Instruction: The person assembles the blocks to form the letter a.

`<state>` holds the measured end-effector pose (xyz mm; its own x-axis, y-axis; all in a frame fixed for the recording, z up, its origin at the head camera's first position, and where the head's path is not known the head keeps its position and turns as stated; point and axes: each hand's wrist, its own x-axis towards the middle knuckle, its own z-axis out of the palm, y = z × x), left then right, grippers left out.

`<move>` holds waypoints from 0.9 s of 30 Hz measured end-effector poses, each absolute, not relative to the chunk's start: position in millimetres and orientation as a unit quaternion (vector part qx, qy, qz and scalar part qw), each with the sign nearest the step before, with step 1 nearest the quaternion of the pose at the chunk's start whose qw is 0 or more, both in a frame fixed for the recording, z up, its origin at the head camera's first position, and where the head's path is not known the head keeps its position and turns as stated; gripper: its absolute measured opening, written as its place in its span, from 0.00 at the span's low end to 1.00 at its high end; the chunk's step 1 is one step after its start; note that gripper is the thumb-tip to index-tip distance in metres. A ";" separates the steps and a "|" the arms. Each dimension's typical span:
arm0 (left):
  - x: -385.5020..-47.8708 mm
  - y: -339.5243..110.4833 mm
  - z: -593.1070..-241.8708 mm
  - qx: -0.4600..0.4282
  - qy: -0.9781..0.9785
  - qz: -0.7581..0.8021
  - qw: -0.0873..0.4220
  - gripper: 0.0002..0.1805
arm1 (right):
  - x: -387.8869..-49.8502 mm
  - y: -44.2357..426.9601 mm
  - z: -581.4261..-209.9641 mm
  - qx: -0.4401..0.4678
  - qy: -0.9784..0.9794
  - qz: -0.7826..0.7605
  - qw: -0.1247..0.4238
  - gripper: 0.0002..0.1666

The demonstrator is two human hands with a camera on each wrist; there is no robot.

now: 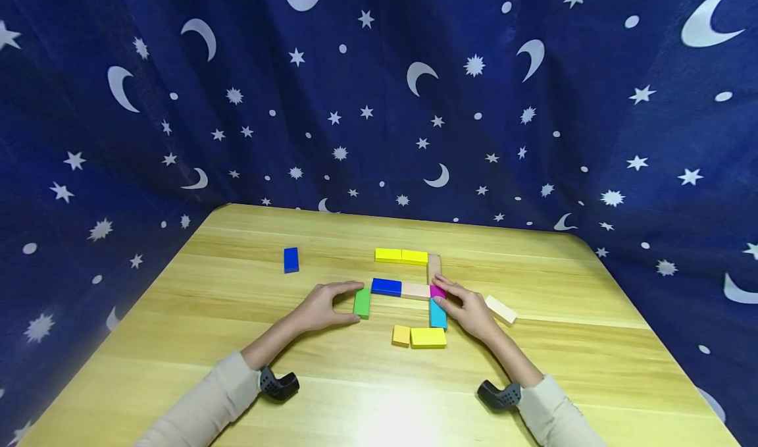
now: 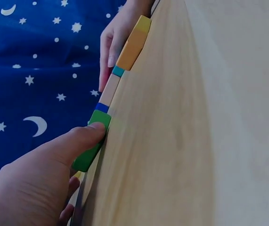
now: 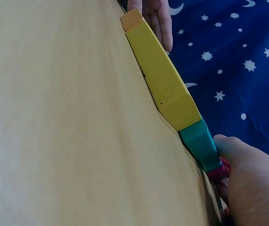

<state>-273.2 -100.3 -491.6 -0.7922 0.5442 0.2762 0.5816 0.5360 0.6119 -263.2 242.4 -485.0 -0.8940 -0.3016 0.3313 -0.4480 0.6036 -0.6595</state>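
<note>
My left hand (image 1: 322,307) pinches a green block (image 1: 362,303) by its two ends, thumb on the near end. The left wrist view shows the thumb against this green block (image 2: 93,146). My right hand (image 1: 470,310) has its fingertips and thumb about a small magenta block (image 1: 437,291), partly hidden by the fingers. A light blue block (image 1: 438,314) adjoins it on the near side; a light wooden block (image 1: 434,268) lies on the far side. Leftward from the magenta block run a pale block (image 1: 416,291) and a blue block (image 1: 387,287), just right of the green one.
Two yellow blocks (image 1: 401,256) form the far row. An orange block (image 1: 401,336) and a yellow block (image 1: 428,338) lie nearest me. Apart lie a blue block (image 1: 291,260) at left and a cream block (image 1: 501,309) beside my right wrist. A starry curtain (image 1: 379,72) hangs behind the table.
</note>
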 end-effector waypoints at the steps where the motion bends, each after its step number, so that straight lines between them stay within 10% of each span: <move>1: -273.0 -100.0 -491.5 -0.322 -0.876 -0.358 0.026 0.37 | -263.2 242.5 -485.1 0.210 -0.890 0.393 0.093 0.24; 27: -272.0 -99.3 -492.1 -0.315 -0.882 -0.349 0.027 0.36 | -263.4 242.8 -484.5 0.214 -0.889 0.395 0.092 0.24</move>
